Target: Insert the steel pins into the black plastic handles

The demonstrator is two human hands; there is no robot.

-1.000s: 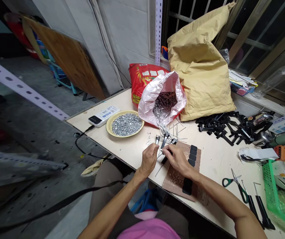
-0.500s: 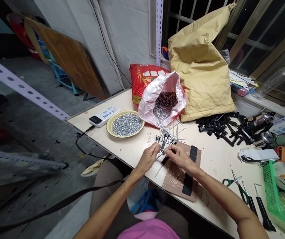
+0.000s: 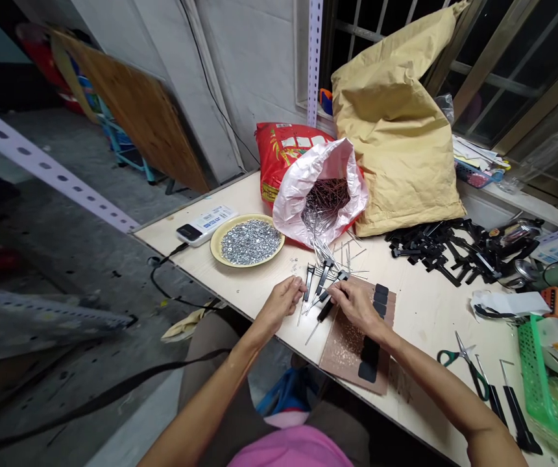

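Observation:
My left hand [image 3: 281, 303] is near the table's front edge, fingertips pinched together; whatever they hold is too small to make out. To its right, my right hand [image 3: 355, 306] also has its thumb and fingers closed, beside the black-handled metal rods. What it pinches, if anything, is hidden. Between the hands lie several thin metal rods with black plastic ends, including a left one [image 3: 309, 281] and a middle one [image 3: 325, 272]. Beneath my right forearm is a brown board [image 3: 340, 350] with black rounded pads [image 3: 368, 371] along its right side.
Small metal pieces fill a yellow plate [image 3: 215, 251] at the left. Behind it stands a red bag [image 3: 272, 152] of metal rods, beside a tan paper sack [image 3: 400, 143]. Black plastic parts [image 3: 447, 250] are heaped at the back right. Scissors [image 3: 464, 353] and a green basket [image 3: 532, 376] are at right.
My hands have moved apart: the left has drawn back leftward from the rods, and the right has shifted slightly right. The black-ended rods now show more plainly between them.

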